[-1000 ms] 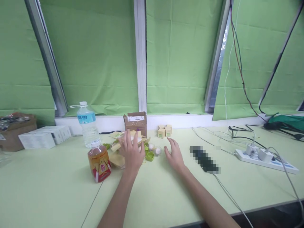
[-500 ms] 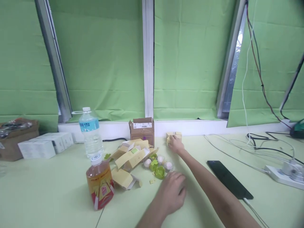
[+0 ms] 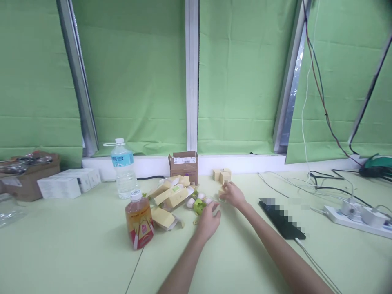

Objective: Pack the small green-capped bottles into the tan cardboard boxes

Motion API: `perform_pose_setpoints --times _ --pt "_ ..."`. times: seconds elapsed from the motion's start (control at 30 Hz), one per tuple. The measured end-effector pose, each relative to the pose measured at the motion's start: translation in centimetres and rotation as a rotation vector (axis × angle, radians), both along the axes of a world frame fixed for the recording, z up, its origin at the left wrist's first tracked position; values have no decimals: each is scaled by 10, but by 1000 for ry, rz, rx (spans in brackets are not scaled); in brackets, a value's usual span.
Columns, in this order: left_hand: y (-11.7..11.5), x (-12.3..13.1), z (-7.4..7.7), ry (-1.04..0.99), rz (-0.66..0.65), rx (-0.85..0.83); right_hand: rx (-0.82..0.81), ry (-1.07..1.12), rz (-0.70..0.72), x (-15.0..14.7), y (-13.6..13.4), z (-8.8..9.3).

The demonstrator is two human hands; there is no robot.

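My right hand (image 3: 234,194) pinches a small pale-yellow box (image 3: 221,194) at its fingertips, just in front of several similar little boxes (image 3: 216,174) by the wall. To its left, my left hand (image 3: 209,220) has thumb and forefinger apart, with nothing seen between them. The left fingertips are beside a bright green flower-shaped cup (image 3: 199,206) and partly cover the group there. Pinkish-white balls (image 3: 190,203) that look to be in clear packaging lie around the green pieces. Opened pale-yellow cartons (image 3: 177,198) are heaped to the left.
An amber drink bottle (image 3: 140,222) and a large water bottle (image 3: 125,179) stand left of the heap. Behind is a brown cardboard box (image 3: 184,167). White boxes (image 3: 59,187) sit far left. At right lie a dark phone (image 3: 280,222), cables and a white power strip (image 3: 358,220).
My right hand has come back from the small boxes by the wall, a small box now at its fingertips. My left hand has moved forward, up to the green cups. The view has shifted slightly.
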State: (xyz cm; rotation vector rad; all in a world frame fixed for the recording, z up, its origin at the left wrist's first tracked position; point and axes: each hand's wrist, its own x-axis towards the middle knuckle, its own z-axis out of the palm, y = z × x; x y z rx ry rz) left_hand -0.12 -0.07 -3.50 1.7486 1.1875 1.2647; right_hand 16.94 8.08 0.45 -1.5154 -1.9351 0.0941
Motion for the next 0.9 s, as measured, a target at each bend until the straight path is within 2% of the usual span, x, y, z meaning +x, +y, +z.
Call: perform_pose_setpoints --times 0.17,0.27,0.37,0.5,0.63,0.8,0.9 --pt "-15 9 16 -36 6 46 147 249 59 20 -76 -27" --pt "-29 16 21 -41 -84 36 90 414 96 21 -99 -40" --pt "-37 19 22 -107 -136 17 38 364 97 20 -103 -40" --pt "-43 20 25 -164 -167 27 218 299 191 21 -106 -30" --pt "-45 26 28 -194 -154 40 286 205 225 19 -113 -26" --pt "-39 25 24 -146 -138 -2 209 119 374 17 -109 -32" --pt "-36 17 27 -136 -168 13 224 116 385 20 -105 -34"
